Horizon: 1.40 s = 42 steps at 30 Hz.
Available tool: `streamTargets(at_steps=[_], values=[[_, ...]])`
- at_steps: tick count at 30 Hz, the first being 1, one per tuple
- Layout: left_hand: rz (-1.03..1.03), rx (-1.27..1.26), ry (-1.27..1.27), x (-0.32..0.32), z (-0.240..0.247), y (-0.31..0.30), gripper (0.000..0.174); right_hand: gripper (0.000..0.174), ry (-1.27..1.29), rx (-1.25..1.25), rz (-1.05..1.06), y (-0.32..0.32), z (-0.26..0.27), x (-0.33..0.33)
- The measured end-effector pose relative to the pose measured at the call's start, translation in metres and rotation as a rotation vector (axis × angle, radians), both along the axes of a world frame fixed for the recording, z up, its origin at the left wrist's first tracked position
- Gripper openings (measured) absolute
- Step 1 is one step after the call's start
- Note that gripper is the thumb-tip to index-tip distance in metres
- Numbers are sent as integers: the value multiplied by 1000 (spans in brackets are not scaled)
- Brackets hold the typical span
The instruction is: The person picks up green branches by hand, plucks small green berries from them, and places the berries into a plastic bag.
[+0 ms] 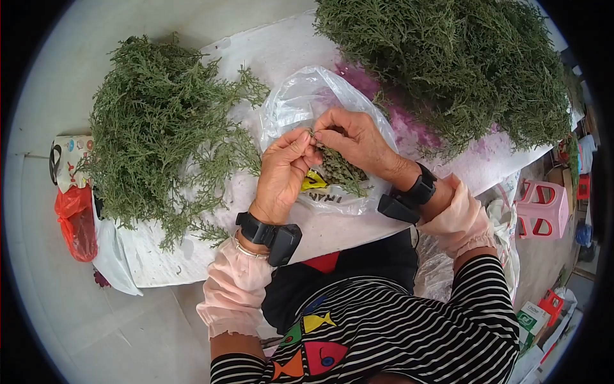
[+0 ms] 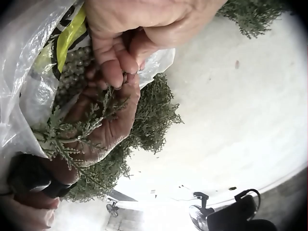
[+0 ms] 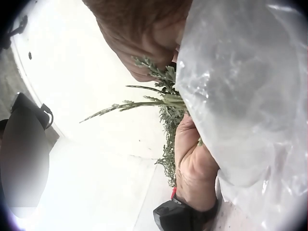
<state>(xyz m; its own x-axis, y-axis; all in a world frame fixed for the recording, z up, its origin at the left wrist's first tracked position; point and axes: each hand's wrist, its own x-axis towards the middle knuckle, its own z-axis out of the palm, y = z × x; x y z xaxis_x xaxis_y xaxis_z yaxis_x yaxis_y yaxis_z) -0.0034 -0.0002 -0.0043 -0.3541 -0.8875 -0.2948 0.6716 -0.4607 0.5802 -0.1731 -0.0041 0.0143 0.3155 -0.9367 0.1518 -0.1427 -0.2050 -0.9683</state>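
Both hands meet over an open clear plastic bag (image 1: 291,105) with yellow and black print. My left hand (image 1: 281,169) pinches with thumb and fingertips at a small bit of a green evergreen sprig. The right hand (image 1: 361,142) grips the same sprig (image 1: 355,185), its leafy end hanging out below the palm. Scaly side shoots of the sprig (image 2: 79,137) show across the right palm in the left wrist view. Small round grey-green berries (image 2: 77,70) lie in the bag beneath the fingers. In the right wrist view, the bag's film hides part of both hands.
A heap of evergreen branches (image 1: 150,128) lies left on the white-covered table (image 1: 185,265); a larger heap (image 1: 448,70) lies back right. Purple stains (image 1: 409,121) mark the cover. A red plastic bag (image 1: 75,221) hangs at the left edge; a pink stool (image 1: 543,208) stands right.
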Motion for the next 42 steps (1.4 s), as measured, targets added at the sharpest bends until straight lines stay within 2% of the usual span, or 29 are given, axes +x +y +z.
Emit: streamTargets(at_steps=[13, 17, 20, 21, 24, 25, 28, 30, 32, 33, 34, 35, 36, 37, 39, 40, 42], values=[[-7, -82, -16, -1, -4, -1, 10, 7, 16, -32, -25, -1, -5, 1], [7, -97, -47, -4, 8, 0, 12, 7, -93, -19, 5, -4, -1, -2], [65, -136, -62, -10, 39, 9, 17, 7, -414, 72, 7, -2, 16, -8], [66, -141, -62, -10, 49, 12, 17, 7, -415, 67, 10, -1, 22, -7], [-163, -182, -208, -16, 73, 22, 24, 7, -654, -21, -18, 6, 43, -7], [-168, -175, -207, -18, 75, 23, 24, 7, -654, -15, -25, 9, 46, -6], [-218, -368, -534, -20, 79, 17, 26, 11, -261, -236, -67, 18, 54, -4], [-120, -354, -524, -8, 84, 7, 26, 13, -238, -295, -147, 17, 59, -22], [65, -459, -622, 20, 105, -13, 29, 17, -188, -430, -285, 14, 64, -47], [194, -513, -777, 35, 124, -24, 33, 17, -182, -436, -294, 17, 66, -63], [324, -567, -922, 52, 138, -35, 37, 22, 230, -694, -515, 23, 69, -85], [382, -564, -817, 76, 135, -48, 42, 26, 664, -935, -728, 28, 74, -103], [438, -564, -708, 96, 130, -62, 47, 26, 682, -950, -747, 34, 78, -114], [428, -585, -685, 106, 122, -71, 47, 28, 856, -916, -793, 42, 78, -122], [563, -464, -715, 117, 108, -74, 50, 30, 1193, -806, -882, 58, 70, -135], [549, -476, -703, 102, 109, -65, 50, 30, 1204, -804, -901, 59, 63, -145], [296, -578, -1084, 63, 103, -40, 55, 30, 1090, -674, -807, 54, 45, -166]])
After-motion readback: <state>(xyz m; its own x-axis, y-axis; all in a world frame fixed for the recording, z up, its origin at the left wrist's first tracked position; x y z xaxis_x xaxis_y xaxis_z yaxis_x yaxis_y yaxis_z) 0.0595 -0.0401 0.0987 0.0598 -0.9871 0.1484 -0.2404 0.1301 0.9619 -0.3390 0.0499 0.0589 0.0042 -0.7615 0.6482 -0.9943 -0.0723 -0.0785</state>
